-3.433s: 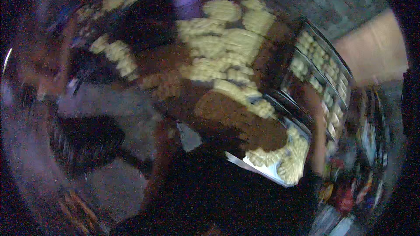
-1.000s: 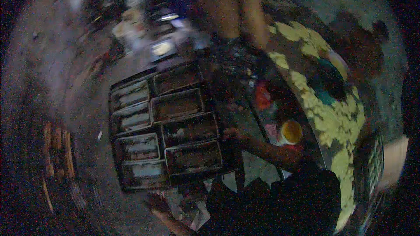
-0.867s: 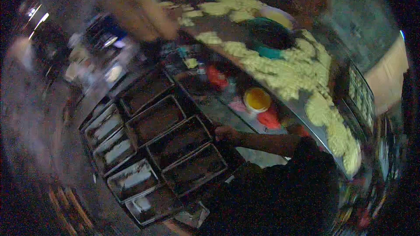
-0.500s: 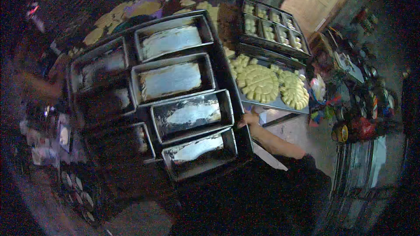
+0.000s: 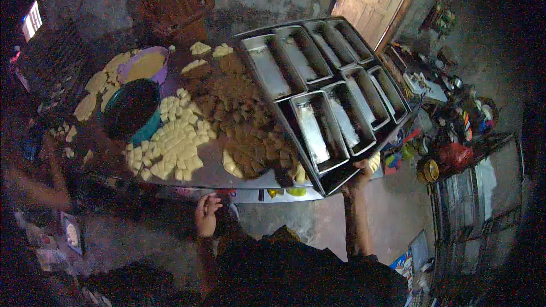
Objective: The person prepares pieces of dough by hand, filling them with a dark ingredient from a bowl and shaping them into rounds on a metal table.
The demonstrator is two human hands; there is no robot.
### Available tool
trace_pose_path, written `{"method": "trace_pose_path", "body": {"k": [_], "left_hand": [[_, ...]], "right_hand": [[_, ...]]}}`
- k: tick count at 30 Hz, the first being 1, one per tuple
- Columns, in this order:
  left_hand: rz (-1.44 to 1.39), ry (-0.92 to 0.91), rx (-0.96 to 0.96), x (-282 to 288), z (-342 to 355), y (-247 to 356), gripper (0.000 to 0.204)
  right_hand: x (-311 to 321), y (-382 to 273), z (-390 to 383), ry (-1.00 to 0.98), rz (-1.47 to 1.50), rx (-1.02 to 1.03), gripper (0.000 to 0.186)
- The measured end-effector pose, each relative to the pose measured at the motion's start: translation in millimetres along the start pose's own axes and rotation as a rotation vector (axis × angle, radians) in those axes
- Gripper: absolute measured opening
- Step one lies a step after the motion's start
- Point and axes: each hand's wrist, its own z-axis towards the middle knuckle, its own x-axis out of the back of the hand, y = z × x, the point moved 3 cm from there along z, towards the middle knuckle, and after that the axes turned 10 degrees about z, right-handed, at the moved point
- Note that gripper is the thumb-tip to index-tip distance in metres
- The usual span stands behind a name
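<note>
A large dark baking tray carrying several bare metal loaf pans lies tilted at the right end of the table. My right hand is closed on its near edge. What supports the tray from below is mostly hidden. My left hand is held just off the table's front edge, empty, with its fingers loosely apart. Nearest to it on the table are pale dough pieces, with brown dough pieces to their right.
On the table's left stand a dark green basin and a purple basin, beside flat pale dough pieces. Another person's arm shows at the left. Someone in brown clothing is at the far side. Racked trays stand right.
The tray of pans has gone from in front of me to the table's right end, covering the shaped dough and filled pans there. My left hand, hidden before, is now visible and off the tray.
</note>
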Motion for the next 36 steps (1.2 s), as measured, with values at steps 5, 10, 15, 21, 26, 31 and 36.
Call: {"method": "trace_pose_path", "body": {"k": [5, 10, 15, 21, 26, 31, 36], "left_hand": [[0.003, -0.178, 0.007, -26, 92, 10, 0.030], [-0.024, -0.271, -0.005, -14, 183, 27, 0.029], [-0.018, -0.367, -0.032, 0, 266, 69, 0.028], [0.020, -0.342, 0.082, 1, 320, 68, 0.029], [-0.037, -0.347, 0.174, 5, 331, 59, 0.032], [-0.106, -0.349, 0.193, 9, 333, 41, 0.033], [-0.074, -0.327, 0.113, 27, 331, 38, 0.040]], "right_hand": [[-21, -5, 95, -0.078, 0.004, 0.120, 0.018], [-80, 32, 147, -0.052, 0.001, 0.212, 0.016], [-46, 32, 221, -0.052, -0.011, 0.255, 0.034], [-87, 69, 245, 0.091, -0.103, 0.322, 0.027], [-159, 100, 222, 0.087, -0.172, 0.330, 0.042], [-88, 70, 242, 0.044, -0.112, 0.167, 0.045], [-110, 70, 233, 0.087, -0.244, 0.035, 0.043]]}}
